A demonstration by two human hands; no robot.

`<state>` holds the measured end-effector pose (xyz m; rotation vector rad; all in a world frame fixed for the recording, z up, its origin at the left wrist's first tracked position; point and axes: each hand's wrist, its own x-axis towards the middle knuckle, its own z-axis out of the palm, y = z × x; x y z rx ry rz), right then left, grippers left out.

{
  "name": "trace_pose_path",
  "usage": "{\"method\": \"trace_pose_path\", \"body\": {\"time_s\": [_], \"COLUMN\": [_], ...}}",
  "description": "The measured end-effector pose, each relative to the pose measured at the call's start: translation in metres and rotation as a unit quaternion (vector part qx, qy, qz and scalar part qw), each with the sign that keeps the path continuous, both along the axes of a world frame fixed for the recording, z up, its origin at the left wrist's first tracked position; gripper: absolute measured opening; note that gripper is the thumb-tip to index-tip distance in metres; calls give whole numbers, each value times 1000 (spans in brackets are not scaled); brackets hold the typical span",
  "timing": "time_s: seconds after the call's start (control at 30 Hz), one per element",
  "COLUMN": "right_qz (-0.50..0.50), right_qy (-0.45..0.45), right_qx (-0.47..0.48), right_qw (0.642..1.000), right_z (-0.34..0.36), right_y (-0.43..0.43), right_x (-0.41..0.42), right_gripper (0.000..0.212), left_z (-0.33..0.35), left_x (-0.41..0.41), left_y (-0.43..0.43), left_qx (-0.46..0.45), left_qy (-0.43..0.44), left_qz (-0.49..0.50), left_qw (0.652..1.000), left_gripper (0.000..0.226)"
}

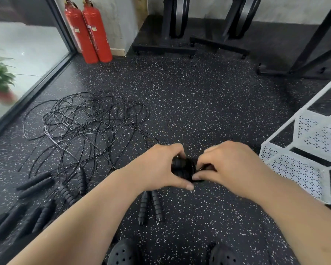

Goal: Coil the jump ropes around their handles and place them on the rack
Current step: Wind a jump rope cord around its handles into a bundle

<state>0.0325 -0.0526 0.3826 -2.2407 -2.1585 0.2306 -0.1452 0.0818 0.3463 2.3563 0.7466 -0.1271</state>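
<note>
My left hand (161,167) and my right hand (227,165) meet low over the floor, both curled round one black jump rope bundle (182,169) with its cord wound on the handles. My right fingers pinch the cord at the bundle's right side. A tangle of black ropes (88,127) spreads over the floor to the left. Several loose black handles (36,184) lie at its near edge, and a ribbed pair of handles (151,207) lies just below my hands. The white perforated metal rack (294,169) stands at the right.
Two red fire extinguishers (90,33) lean at the back left beside a glass wall. Black exercise machine bases (164,46) stand at the back, and a black frame at the back right. A potted plant (0,81) shows behind the glass. My black shoes (122,253) are at the bottom.
</note>
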Motion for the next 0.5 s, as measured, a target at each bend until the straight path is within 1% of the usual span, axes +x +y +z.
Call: {"method": "trace_pose_path", "body": {"time_s": [0.07, 0.1, 0.17, 0.2, 0.3, 0.4, 0.43, 0.5], "right_qz": [-46, -76, -112, -118, -129, -151, -161, -188], "right_qy": [80, 135, 231, 265, 341, 372, 393, 457], "right_qx": [19, 22, 32, 41, 48, 42, 53, 92], "right_qw": [996, 988, 966, 956, 930, 915, 904, 865], "right_z": [0, 1, 3, 4, 6, 5, 5, 3], "right_y": [0, -1, -1, -1, 0, 1, 2, 5], "right_x": [13, 18, 26, 27, 25, 23, 23, 22], "right_gripper": [36, 36, 36, 35, 32, 39, 41, 41], "left_z": [3, 7, 15, 18, 26, 28, 28, 25], "left_x": [2, 2, 2, 1, -3, -7, -8, -10], "left_y": [-6, -8, -7, -5, 0, 7, 10, 14], "left_qx": [-5, -9, -25, -36, -74, -124, -138, -180], "left_qy": [-42, -69, -114, -130, -151, -165, -176, -215], "left_qz": [-43, -55, -54, -50, -41, -12, 4, 41], "left_qw": [998, 996, 992, 990, 985, 978, 975, 959], "left_gripper": [61, 58, 56, 56, 60, 67, 70, 72]}}
